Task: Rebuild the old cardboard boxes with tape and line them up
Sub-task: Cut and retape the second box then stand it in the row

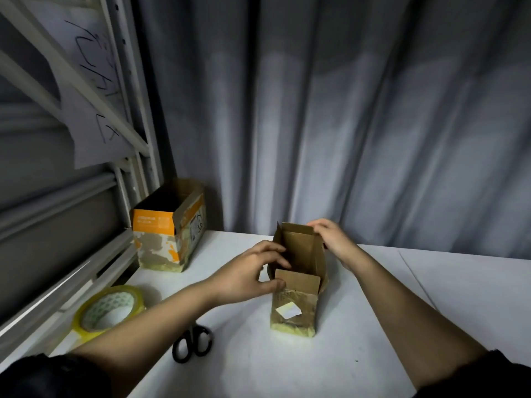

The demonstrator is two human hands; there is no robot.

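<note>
My left hand (253, 271) pinches the brown box (296, 282) at its near flap while my right hand (330, 239) grips the far flap, steadying it upright mid-surface (373, 326) for taping.

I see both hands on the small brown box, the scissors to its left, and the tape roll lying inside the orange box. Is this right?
Not quite. In the head view the tape roll lies on the table, near the orange box, not inside. Both hands, left and right, hold the small brown box; the scissors are left.

One head-worn wide-angle view looks forward and down, close over the near edge of the white table (359, 334), facing the grey curtain (344, 110) behind its far edge.
</note>
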